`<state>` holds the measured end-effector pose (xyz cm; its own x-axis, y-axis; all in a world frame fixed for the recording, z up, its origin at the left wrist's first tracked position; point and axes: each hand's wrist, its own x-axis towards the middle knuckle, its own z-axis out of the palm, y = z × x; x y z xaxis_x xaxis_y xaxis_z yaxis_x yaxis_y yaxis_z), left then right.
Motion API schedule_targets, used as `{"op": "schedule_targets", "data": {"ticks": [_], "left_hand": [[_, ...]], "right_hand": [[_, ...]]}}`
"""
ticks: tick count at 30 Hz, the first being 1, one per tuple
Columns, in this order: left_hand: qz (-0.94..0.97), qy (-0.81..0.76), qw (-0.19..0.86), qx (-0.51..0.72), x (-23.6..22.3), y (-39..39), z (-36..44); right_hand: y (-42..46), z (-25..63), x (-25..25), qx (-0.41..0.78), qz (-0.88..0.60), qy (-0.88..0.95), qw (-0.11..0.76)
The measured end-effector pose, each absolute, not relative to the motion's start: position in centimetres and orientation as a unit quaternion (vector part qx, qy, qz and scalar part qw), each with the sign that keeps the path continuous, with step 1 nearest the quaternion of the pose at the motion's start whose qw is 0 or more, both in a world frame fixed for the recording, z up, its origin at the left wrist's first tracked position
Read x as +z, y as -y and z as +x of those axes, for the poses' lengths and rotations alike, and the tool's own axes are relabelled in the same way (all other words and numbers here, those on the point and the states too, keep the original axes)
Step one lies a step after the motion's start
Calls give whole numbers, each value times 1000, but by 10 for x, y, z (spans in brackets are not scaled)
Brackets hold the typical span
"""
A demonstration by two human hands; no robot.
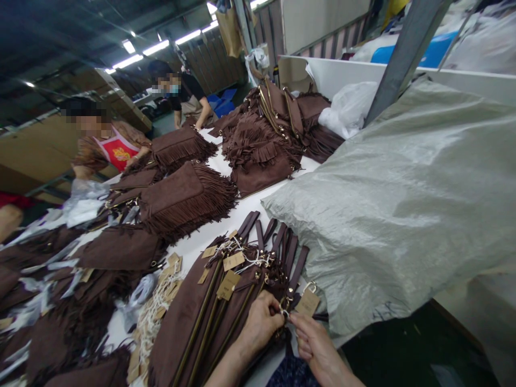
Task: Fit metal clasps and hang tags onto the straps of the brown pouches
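Observation:
My left hand [262, 320] is closed in a pinch at the metal ring end of a brown zipped pouch [226, 322]. Close beside it, my right hand [312, 341] pinches a thin white string [284, 312]. A tan cardboard tag [308, 302] hangs just past my right fingers. The pouches lie stacked under my hands, with brass zippers [201, 328] and dark wrist straps [298, 266]. More tags [228, 285] with white strings lie on the stack. A bunch of strung tags [161, 301] sits to its left.
Fringed brown bags [181, 199] are piled along the white table [252, 204]. A large grey-green plastic sack [395, 215] covers the right side, near a metal post [403, 59]. Two people [108, 142] work across the table; another person's arm [10, 217] shows at far left.

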<state>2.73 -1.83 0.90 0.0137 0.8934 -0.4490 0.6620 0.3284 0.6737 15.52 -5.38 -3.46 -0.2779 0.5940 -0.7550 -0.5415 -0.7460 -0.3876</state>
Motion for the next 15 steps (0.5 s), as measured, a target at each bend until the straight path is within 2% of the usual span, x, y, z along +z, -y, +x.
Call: {"op": "schedule_targets", "data": {"ticks": [15], "left_hand": [[563,-703,422,104,14,18,32]], "right_hand": [[58,155,-41,742,-541,195,345]]}}
